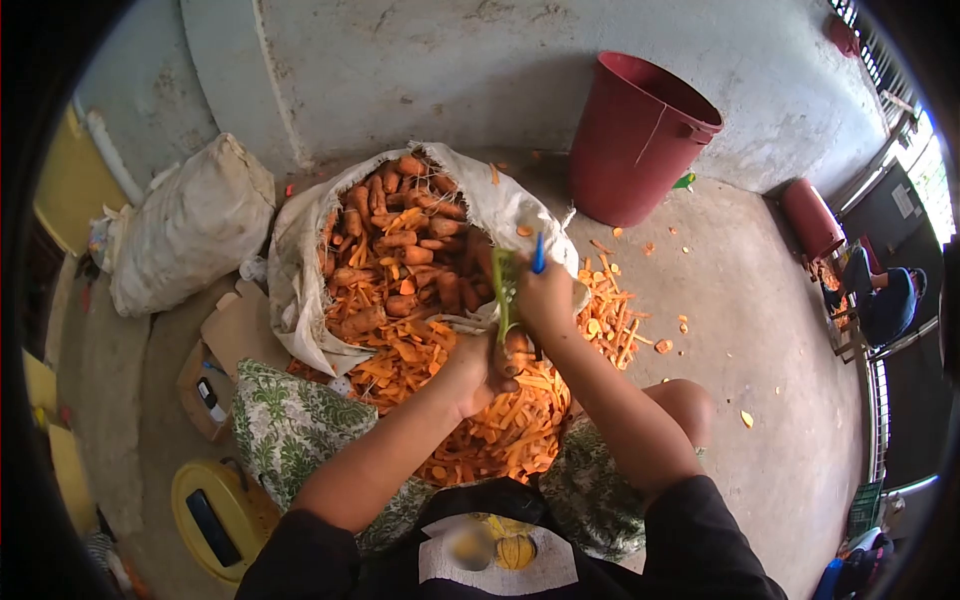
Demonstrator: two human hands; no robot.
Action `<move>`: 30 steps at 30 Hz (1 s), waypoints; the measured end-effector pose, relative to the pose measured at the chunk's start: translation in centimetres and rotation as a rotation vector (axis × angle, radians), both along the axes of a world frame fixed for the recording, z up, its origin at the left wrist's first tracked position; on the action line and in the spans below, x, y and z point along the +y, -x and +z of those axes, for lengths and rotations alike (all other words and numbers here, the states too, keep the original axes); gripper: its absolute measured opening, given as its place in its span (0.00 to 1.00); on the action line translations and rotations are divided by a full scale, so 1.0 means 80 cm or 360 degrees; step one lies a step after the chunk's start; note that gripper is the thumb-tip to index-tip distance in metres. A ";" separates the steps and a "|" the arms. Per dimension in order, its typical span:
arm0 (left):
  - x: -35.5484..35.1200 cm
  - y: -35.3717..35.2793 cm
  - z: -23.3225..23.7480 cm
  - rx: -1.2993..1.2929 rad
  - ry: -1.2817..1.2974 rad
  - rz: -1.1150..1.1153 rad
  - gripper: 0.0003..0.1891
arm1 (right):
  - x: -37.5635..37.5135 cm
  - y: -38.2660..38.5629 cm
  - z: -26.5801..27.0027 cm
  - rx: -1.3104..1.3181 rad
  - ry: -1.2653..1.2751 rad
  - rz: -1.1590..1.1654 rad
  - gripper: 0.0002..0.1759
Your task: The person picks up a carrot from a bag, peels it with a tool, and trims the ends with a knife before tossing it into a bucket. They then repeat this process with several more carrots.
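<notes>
Between my knees, my left hand is wrapped round a carrot over a heap of orange peelings. A green stalk rises just above that carrot, beside my other hand. My right hand is closed on a blue-handled tool, the handle pointing up and away; its working end is mostly hidden behind my fingers and the carrot. Directly beyond both hands, an opened white sack holds many unpeeled carrots, with peelings spilling at its mouth.
A tall red bin stands by the wall. At left are a full white sack, a cardboard box and a yellow lid bearing a phone. Scraps dot the floor; another person sits far right.
</notes>
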State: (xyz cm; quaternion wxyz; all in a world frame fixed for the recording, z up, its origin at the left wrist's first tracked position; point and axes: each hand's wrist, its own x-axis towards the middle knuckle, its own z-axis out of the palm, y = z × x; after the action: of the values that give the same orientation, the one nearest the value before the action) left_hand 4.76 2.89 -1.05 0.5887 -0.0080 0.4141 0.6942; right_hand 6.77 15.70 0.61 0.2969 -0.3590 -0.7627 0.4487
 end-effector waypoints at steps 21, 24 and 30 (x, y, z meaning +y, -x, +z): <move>0.004 0.016 -0.029 -0.0311 -0.0219 0.0116 0.12 | -0.025 -0.007 0.008 0.0099 -0.0043 0.0013 0.13; 0.007 0.013 -0.023 -0.0040 -0.0139 0.0069 0.12 | -0.016 -0.003 -0.004 0.0080 -0.0138 -0.0063 0.13; -0.010 -0.028 0.022 -0.0009 0.0107 -0.0189 0.19 | 0.118 0.015 -0.014 0.0538 0.0105 -0.0591 0.16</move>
State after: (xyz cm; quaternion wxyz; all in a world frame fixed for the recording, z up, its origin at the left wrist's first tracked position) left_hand 7.02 2.12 0.72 0.6294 -0.0051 0.4353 0.6437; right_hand 5.55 25.11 -0.51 0.4855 -0.4223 -0.6081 0.4649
